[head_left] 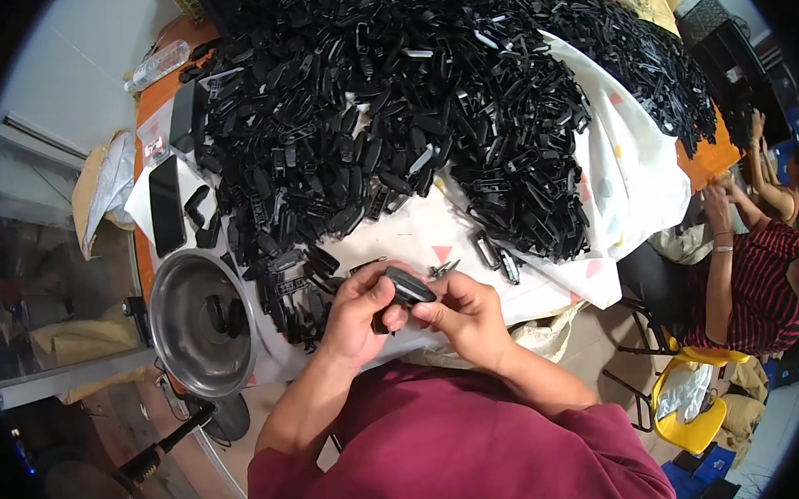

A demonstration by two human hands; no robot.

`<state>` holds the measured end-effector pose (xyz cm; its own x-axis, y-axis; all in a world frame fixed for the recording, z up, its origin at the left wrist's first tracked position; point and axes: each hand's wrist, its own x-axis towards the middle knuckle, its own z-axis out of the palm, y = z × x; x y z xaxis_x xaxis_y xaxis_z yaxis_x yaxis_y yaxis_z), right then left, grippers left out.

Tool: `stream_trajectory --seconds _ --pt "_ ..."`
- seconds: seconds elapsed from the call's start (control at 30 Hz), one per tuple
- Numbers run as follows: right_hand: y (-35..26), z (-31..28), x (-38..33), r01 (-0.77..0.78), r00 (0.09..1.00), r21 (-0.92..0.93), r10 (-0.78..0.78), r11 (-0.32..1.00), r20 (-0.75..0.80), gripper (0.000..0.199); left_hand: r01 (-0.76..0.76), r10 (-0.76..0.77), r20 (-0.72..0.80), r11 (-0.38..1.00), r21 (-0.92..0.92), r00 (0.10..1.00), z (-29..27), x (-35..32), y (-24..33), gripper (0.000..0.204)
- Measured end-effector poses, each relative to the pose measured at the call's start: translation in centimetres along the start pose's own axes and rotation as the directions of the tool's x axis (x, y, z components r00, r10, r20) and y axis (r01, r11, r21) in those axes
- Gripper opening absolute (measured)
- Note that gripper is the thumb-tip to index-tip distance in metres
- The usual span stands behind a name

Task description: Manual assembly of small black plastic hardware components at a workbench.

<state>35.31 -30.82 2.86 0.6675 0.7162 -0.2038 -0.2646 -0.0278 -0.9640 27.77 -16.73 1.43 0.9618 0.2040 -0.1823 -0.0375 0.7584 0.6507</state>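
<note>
Where the left hand (pixel 356 321) and right hand (pixel 473 316) are together, both grip one black plastic part (pixel 409 286), on the near side of the heap (pixel 363 105). Left of the heap stands a metal basin (pixel 195 353).

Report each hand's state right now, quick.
Left hand: closed, holding a black plastic part.
Right hand: closed, thumb and fingers on the same part's right end.

Black elongated piece (pixel 410 286), glossy, slanting down rightward, held between both hands (pixel 471 324).
</note>
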Motion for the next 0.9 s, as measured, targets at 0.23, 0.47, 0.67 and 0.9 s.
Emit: stream_trajectory --seconds 0.23,0.47,0.67,0.9 --pt "0.5 -0.5 0.7 0.212 0.977 -0.427 -0.206 0.879 0.06 0.012 0.02 -0.002 -0.106 0.985 0.172 0.994 -0.4 -1.5 0.7 0.022" --pt "0.7 -5.0 2.5 -0.057 0.939 -0.996 -0.335 0.066 -0.076 0.015 -0.118 0.514 -0.231 0.56 0.82 0.826 -2.2 -0.4 4.2 0.004" --pt "1.0 -4.9 3.3 0.027 0.898 -0.997 -0.44 0.074 -0.008 0.013 0.001 0.167 0.072 -0.398 0.918 0.983 -0.9 1.1 4.1 0.024" --pt "-2.6 -2.8 3.1 0.204 0.963 -0.157 -0.226 0.966 -0.143 0.032 0.11 0.065 -0.206 0.67 0.734 0.976 -0.1 2.6 3.9 0.017"
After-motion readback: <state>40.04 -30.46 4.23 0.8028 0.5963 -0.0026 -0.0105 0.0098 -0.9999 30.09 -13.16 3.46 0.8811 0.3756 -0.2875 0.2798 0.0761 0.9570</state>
